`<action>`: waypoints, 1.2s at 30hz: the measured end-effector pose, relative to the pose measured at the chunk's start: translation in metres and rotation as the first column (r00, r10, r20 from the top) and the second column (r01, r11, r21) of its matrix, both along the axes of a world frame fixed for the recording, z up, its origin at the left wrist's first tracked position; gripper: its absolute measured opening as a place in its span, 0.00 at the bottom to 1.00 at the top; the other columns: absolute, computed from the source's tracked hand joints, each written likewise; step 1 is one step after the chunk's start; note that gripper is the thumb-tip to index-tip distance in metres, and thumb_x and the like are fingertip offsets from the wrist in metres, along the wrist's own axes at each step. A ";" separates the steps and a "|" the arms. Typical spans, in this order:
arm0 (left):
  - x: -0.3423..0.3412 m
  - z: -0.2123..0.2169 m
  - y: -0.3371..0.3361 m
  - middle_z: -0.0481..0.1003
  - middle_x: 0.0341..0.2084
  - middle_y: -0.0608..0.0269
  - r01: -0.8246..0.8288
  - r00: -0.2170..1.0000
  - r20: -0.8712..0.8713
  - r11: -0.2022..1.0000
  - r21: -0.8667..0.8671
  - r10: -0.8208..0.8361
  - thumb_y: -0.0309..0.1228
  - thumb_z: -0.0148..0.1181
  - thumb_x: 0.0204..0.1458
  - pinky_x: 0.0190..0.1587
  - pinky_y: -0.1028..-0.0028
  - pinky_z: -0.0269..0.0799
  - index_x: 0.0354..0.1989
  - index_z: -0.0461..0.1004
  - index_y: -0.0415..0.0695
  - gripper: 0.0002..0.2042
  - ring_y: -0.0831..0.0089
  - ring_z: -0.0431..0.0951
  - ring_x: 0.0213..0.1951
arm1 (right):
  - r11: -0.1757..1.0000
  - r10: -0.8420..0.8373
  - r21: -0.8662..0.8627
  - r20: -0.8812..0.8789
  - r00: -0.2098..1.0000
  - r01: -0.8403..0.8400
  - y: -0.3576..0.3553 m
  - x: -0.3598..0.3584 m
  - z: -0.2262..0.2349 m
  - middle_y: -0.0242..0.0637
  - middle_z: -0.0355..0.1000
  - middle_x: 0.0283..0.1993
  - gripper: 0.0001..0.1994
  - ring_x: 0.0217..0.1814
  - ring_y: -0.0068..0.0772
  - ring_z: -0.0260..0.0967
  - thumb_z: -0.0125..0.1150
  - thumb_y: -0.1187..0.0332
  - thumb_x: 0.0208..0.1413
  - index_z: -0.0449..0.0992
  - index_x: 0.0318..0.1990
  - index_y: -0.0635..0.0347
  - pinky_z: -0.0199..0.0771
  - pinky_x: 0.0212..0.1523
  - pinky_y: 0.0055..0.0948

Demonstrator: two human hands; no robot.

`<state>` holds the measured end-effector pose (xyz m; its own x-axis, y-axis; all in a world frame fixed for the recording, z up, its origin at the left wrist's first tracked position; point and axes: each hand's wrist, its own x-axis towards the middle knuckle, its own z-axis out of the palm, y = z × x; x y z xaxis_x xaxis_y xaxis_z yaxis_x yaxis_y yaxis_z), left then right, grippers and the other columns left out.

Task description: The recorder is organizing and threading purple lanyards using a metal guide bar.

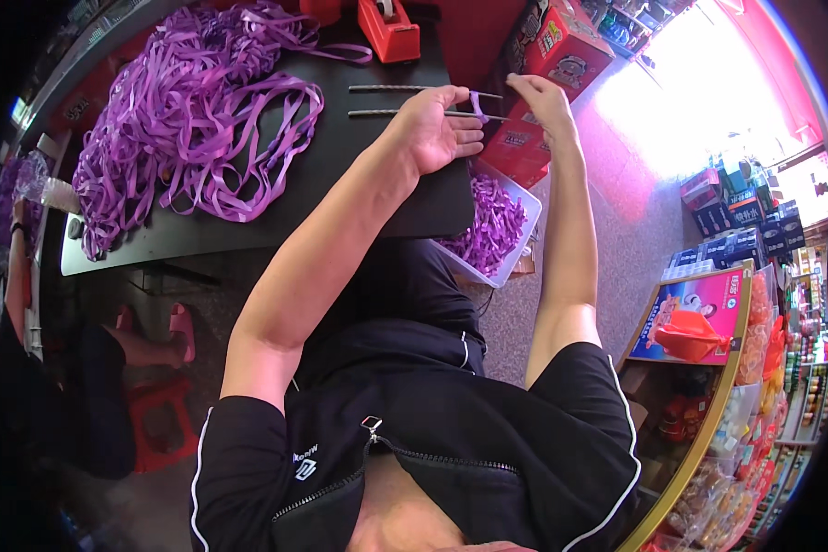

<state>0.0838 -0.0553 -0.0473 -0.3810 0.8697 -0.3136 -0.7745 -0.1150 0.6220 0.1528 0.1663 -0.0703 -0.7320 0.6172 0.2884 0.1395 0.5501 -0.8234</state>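
Note:
Two thin metal rods (377, 113) lie side by side on the black table, their tips passing its right edge. A short loop of purple ribbon (479, 107) is around both rods near those tips. My left hand (437, 131) is at the rods, palm showing, thumb along the far rod and fingers stretched out beside the ribbon. To the right of the tips, my right hand (545, 101) is raised with its fingertips pinched together; whatever they hold, if anything, is too small to see. A big heap of long purple ribbon (193, 110) covers the table's left part.
Below the table's right edge stands a white bin (535, 213) of purple ribbon pieces. A red tape dispenser (391, 37) sits at the table's back. Red cartons (570, 51) are stacked beyond. Another person's arm (18, 267) and a red stool (156, 423) are at left; a shop counter curves along the right.

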 end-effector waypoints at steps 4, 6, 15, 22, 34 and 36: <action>0.006 0.022 -0.005 0.70 0.44 0.47 0.000 0.935 -0.355 0.999 -0.041 -0.014 0.35 0.48 0.57 0.51 0.62 0.68 0.51 0.65 0.41 0.16 0.61 0.72 0.47 | 0.816 0.347 -0.514 0.071 0.935 -0.264 0.005 -0.020 -0.007 0.34 0.76 0.36 0.17 0.35 0.20 0.73 0.63 0.60 0.50 0.75 0.44 0.62 0.70 0.38 0.21; -0.003 0.025 -0.009 0.70 0.46 0.53 -0.025 0.660 -0.748 0.994 -0.106 -0.063 0.35 0.51 0.56 0.51 0.65 0.67 0.51 0.68 0.41 0.16 0.64 0.73 0.47 | 0.746 0.432 -0.590 0.077 0.899 -0.308 0.003 -0.027 -0.006 0.34 0.77 0.36 0.15 0.35 0.21 0.73 0.63 0.61 0.51 0.75 0.43 0.60 0.71 0.38 0.21; -0.046 -0.041 -0.017 0.64 0.55 0.49 -0.416 -0.484 -0.862 0.906 0.079 -0.147 0.40 0.52 0.54 0.62 0.58 0.49 0.54 0.66 0.43 0.21 0.55 0.59 0.61 | 0.640 0.439 -0.730 0.088 0.894 -0.242 0.001 -0.028 -0.015 0.31 0.77 0.37 0.12 0.35 0.18 0.74 0.62 0.64 0.52 0.75 0.43 0.54 0.72 0.36 0.22; -0.043 -0.046 -0.015 0.58 0.60 0.49 -0.443 -0.490 -0.841 0.896 0.014 -0.229 0.46 0.47 0.56 0.66 0.55 0.40 0.59 0.60 0.46 0.25 0.54 0.50 0.66 | 0.653 0.361 -0.743 0.130 0.923 -0.150 -0.001 -0.005 -0.006 0.31 0.77 0.37 0.17 0.36 0.19 0.74 0.61 0.53 0.52 0.75 0.43 0.54 0.63 0.29 0.19; -0.039 -0.043 -0.014 0.58 0.61 0.49 -0.454 -0.536 -0.765 0.886 -0.094 -0.356 0.47 0.43 0.58 0.64 0.52 0.43 0.60 0.62 0.49 0.24 0.52 0.53 0.64 | 0.654 0.445 -0.712 0.087 0.891 -0.257 -0.011 0.013 -0.022 0.27 0.77 0.32 0.10 0.33 0.17 0.73 0.64 0.61 0.48 0.79 0.35 0.55 0.61 0.32 0.20; -0.040 -0.043 -0.014 0.58 0.61 0.49 -0.456 -0.535 -0.769 0.886 -0.086 -0.350 0.47 0.43 0.58 0.64 0.52 0.43 0.60 0.62 0.49 0.24 0.53 0.53 0.64 | 0.657 0.456 -0.700 0.071 0.887 -0.281 -0.005 0.013 -0.026 0.28 0.76 0.31 0.10 0.33 0.18 0.73 0.63 0.61 0.49 0.79 0.34 0.55 0.62 0.31 0.20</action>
<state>0.0443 -0.0696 -0.0900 -0.4163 0.8079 0.4171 0.9090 0.3591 0.2117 0.1659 0.1615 -0.0964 -0.9285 0.2452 -0.2789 0.2700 -0.0699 -0.9603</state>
